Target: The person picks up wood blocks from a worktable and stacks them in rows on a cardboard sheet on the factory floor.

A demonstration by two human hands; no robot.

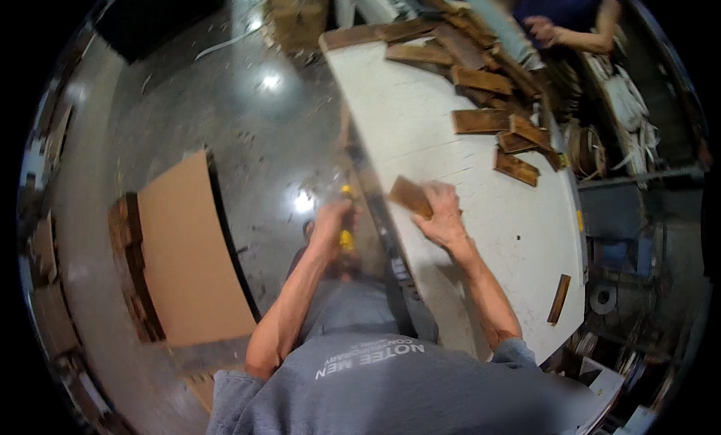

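Observation:
My left hand (330,221) is closed around a yellow-and-black tool (346,240), held off the table's left edge. Motion blur hides what kind of tool it is. Over the white tabletop, my right hand (443,215) grips a short brown wood block (409,196) by its right end. The block's free end points toward the left hand, and tool and block are apart. Farther up the table lies a loose heap of similar brown wood pieces (482,80). One narrow wood strip (559,300) rests alone near the table's right edge.
The white table (405,127) slants across the middle. On the left, a large cardboard sheet (191,255) stands beside stacked wood (139,285). A cardboard box (299,18) is on the floor beyond. Another person's hand (542,31) shows past the heap. Shelving holds a roll (603,299) at right.

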